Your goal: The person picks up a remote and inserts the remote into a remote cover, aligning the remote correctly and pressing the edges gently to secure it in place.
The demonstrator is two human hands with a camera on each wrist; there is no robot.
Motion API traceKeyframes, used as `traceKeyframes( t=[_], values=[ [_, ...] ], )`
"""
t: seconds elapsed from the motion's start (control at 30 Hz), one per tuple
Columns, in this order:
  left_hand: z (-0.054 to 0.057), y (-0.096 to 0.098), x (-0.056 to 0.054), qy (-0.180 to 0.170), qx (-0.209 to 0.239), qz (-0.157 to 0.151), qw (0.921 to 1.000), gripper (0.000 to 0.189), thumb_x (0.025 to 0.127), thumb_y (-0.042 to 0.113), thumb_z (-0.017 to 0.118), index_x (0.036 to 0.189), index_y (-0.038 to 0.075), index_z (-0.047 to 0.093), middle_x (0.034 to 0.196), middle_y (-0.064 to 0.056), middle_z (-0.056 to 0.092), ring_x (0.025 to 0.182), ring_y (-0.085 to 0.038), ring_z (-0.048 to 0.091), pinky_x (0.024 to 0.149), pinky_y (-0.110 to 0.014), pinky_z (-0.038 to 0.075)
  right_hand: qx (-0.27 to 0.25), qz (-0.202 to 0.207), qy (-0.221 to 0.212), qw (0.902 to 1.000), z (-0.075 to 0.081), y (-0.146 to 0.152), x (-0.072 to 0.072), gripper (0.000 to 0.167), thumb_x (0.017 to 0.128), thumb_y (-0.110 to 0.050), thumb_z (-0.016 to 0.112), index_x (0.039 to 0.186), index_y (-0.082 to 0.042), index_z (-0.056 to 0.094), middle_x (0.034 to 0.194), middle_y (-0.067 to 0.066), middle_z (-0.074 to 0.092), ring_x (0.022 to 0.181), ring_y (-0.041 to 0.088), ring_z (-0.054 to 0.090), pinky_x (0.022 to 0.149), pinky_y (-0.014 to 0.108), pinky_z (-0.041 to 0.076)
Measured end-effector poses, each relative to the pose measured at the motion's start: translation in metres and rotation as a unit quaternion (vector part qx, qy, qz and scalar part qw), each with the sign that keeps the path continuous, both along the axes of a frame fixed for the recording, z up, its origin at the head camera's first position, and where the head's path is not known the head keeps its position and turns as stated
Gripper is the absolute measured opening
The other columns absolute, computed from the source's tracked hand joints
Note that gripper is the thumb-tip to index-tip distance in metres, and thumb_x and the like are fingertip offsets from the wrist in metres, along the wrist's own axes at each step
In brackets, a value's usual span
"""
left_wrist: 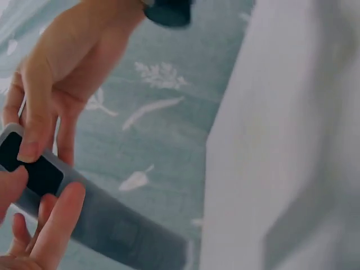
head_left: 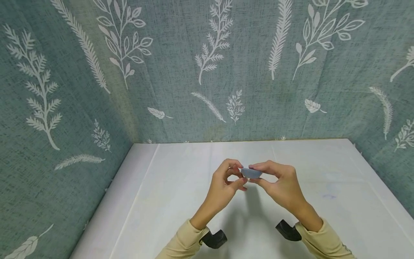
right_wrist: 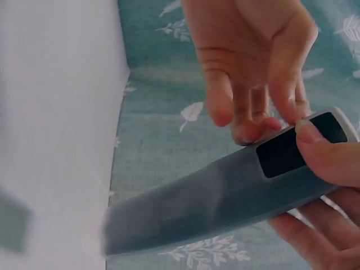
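Note:
A long, slightly curved grey-blue device (right_wrist: 185, 197) with a black panel (right_wrist: 281, 154) near one end is held above the table. The head view shows only its rounded end, between the hands. My right hand (head_left: 286, 183) grips it at the panel end, one fingertip on the black panel and other fingers behind. On the opposite side, my left hand (head_left: 223, 187) holds it with curled fingertips at the edge beside the panel. The left wrist view also shows the device (left_wrist: 124, 225), its far end pointing down toward the table.
Below lies a white table (head_left: 174, 194) with faint crease lines and hand shadows. Green cloth (head_left: 174, 82) with white leaf prints hangs behind it and along both sides. A black wrist mount (head_left: 215, 239) sits at the left cuff, another black mount (head_left: 288, 230) at the right.

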State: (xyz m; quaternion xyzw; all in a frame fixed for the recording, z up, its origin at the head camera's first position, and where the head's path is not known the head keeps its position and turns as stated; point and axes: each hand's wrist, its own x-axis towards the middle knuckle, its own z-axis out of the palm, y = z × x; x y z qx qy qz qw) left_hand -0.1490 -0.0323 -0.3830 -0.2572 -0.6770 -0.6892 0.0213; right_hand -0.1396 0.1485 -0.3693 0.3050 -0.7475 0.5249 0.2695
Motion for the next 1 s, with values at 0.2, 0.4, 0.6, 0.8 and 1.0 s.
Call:
traceKeyframes(
  t=[0.2, 0.4, 0.6, 0.8, 1.0],
  values=[
    [-0.011, 0.001, -0.005, -0.131, 0.087, -0.037, 0.9868, 0.023, 0.09, -0.004, 0.048, 0.112, -0.01, 0.048, 0.097, -0.011, 0.051, 0.083, -0.022, 0.061, 0.067, -0.05, 0.057, -0.014, 0.024, 0.062, 0.9977, -0.005, 0.003, -0.002, 0.046, 0.054, 0.024, 0.078, 0.091, -0.003, 0.073, 0.09, 0.012, 0.072, 0.086, 0.016, 0.069, 0.078, 0.019, 0.053],
    [-0.017, 0.001, -0.01, -0.239, 0.094, 0.006, 0.9665, 0.029, 0.093, 0.016, 0.053, 0.111, -0.007, 0.053, 0.083, -0.01, 0.058, 0.058, -0.021, 0.062, 0.053, -0.045, 0.057, -0.026, 0.076, 0.074, 0.994, -0.01, -0.001, -0.001, 0.046, 0.052, 0.027, 0.077, 0.088, -0.001, 0.071, 0.09, 0.016, 0.071, 0.087, 0.022, 0.069, 0.078, 0.019, 0.053],
    [-0.014, -0.003, -0.013, -0.296, 0.091, -0.01, 0.9509, 0.044, 0.088, 0.021, 0.063, 0.12, -0.007, 0.052, 0.093, -0.013, 0.063, 0.062, -0.02, 0.064, 0.05, -0.036, 0.057, -0.019, 0.099, 0.093, 0.9906, -0.013, -0.003, 0.001, 0.046, 0.05, 0.027, 0.076, 0.087, 0.0, 0.07, 0.091, 0.015, 0.069, 0.09, 0.02, 0.066, 0.082, 0.019, 0.051],
    [-0.011, -0.007, -0.016, -0.327, 0.101, -0.032, 0.9392, 0.047, 0.088, 0.015, 0.063, 0.126, -0.008, 0.049, 0.114, -0.02, 0.06, 0.082, -0.02, 0.067, 0.055, -0.03, 0.057, 0.013, 0.08, 0.078, 0.9936, -0.016, -0.004, 0.007, 0.049, 0.055, 0.026, 0.073, 0.087, -0.01, 0.07, 0.1, 0.012, 0.066, 0.1, 0.022, 0.059, 0.09, 0.02, 0.047],
    [-0.014, -0.006, -0.017, -0.342, 0.111, -0.018, 0.9328, 0.045, 0.085, 0.012, 0.066, 0.127, -0.001, 0.053, 0.111, -0.017, 0.06, 0.081, -0.018, 0.066, 0.052, -0.024, 0.055, 0.073, 0.022, -0.007, 0.9971, -0.021, -0.001, 0.013, 0.046, 0.063, 0.017, 0.076, 0.085, -0.021, 0.065, 0.113, 0.006, 0.059, 0.109, 0.021, 0.051, 0.09, 0.018, 0.044]
  ],
)
